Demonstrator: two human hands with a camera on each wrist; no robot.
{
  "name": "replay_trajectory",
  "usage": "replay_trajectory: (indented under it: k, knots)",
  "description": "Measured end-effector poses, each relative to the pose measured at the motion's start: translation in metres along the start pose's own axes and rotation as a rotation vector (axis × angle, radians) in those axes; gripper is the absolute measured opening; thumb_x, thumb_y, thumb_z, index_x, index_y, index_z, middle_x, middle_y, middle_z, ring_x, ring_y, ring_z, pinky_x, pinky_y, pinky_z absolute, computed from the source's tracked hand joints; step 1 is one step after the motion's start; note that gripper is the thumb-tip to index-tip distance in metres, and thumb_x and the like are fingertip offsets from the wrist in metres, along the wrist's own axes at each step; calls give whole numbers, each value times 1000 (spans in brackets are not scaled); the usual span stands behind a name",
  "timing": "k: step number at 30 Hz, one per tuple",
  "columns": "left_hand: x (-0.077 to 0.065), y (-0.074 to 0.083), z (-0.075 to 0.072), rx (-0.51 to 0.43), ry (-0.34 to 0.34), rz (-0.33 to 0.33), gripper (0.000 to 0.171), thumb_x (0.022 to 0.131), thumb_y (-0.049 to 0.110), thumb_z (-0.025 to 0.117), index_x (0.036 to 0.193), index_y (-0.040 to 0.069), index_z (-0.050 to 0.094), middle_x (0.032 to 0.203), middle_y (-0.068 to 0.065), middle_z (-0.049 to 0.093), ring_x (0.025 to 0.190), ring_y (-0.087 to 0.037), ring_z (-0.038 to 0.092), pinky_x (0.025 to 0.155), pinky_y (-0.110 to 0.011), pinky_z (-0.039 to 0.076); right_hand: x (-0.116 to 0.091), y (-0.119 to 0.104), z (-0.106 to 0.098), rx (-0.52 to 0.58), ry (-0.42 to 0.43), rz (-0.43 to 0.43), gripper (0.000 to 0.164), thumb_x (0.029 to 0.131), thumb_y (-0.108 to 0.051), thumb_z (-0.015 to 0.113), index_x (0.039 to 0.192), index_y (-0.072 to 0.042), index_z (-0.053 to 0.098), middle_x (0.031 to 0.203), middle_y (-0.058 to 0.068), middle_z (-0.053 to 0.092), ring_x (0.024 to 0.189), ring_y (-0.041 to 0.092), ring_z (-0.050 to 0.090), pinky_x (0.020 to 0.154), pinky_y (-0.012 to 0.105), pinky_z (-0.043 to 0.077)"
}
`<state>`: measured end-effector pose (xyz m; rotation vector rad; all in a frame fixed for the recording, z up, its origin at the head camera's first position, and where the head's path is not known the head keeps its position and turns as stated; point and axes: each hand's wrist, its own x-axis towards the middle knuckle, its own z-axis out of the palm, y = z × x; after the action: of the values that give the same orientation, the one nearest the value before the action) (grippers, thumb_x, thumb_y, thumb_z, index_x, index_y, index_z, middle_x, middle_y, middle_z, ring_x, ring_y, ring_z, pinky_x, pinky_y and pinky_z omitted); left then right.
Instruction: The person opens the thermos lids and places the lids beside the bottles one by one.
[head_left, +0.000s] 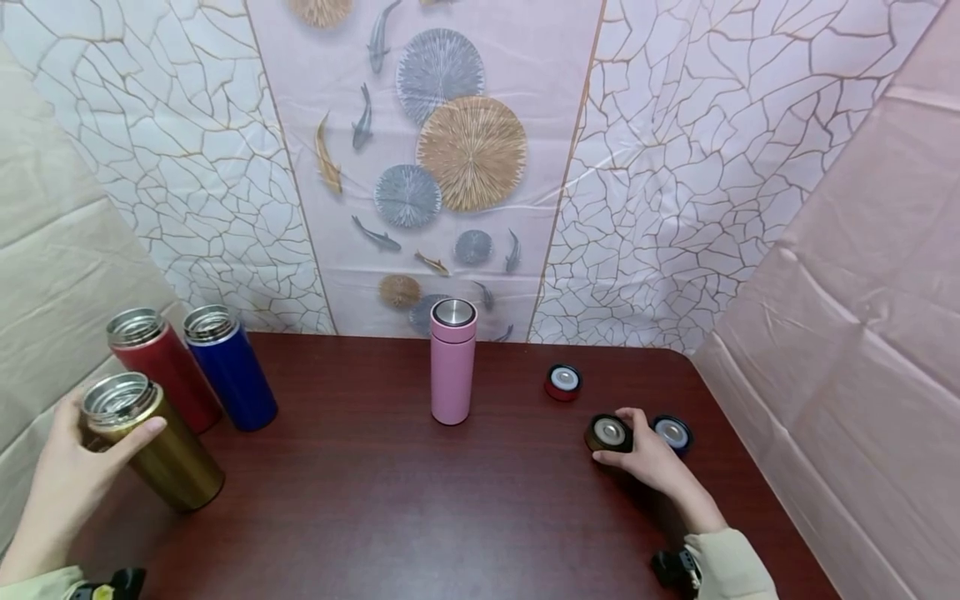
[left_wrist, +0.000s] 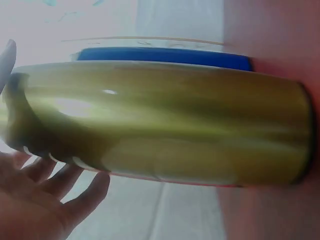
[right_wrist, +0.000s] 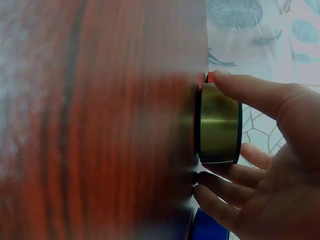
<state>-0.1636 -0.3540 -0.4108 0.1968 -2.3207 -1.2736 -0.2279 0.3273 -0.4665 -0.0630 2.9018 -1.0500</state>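
At the left of the table my left hand [head_left: 67, 479] holds a gold thermos bottle [head_left: 176, 467] near its lidless steel mouth, thumb on one side and fingers on the other. In the left wrist view the gold bottle [left_wrist: 165, 125] spans the picture, fingertips along its side by the neck. On the right, my right hand [head_left: 652, 458] pinches a gold bottle lid [head_left: 609, 433] between thumb and fingers, its inner side facing up. The right wrist view has this lid [right_wrist: 219, 125] close over the wood surface, the thumb across its near edge.
Behind the gold bottle stand a red bottle [head_left: 176, 375] and a blue bottle [head_left: 236, 375], both lidless. A pink bottle [head_left: 452, 379] with its lid on stands mid-table at the back. A red lid [head_left: 562, 383] and a blue lid [head_left: 673, 433] lie near the right hand.
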Motion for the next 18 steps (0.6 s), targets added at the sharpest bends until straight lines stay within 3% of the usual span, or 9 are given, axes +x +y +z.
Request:
replay_trajectory:
  k: [4,7,12,18]
  knots:
    - [8,21,-2,-68,61,19,79,91,10,74,155,29,32,137,14,48,109,8,48,83,-3,35,-1,-3,-2,17,30,-23,85,86,-33,81,143,3,29,146,34,39,131,48,43,103,62,37]
    - [11,37,-3,-89,91,57,75,92,7,73,153,27,36,135,18,51,119,6,45,93,-2,31,-2,-8,-5,15,70,-36,85,87,-31,81,145,4,29,145,34,40,132,50,42,103,63,38]
    - [12,59,-2,-115,140,121,68,89,-2,73,148,18,47,130,16,56,121,2,49,102,-6,30,-5,-21,-14,16,119,-70,85,89,-27,79,148,5,28,145,35,39,130,52,43,101,63,40]
    - [6,85,1,-146,100,181,59,88,-4,74,142,12,57,134,9,60,130,-4,49,103,-9,33,-7,-37,-22,61,175,-140,82,90,-24,78,148,4,28,145,32,41,133,48,40,100,62,41]
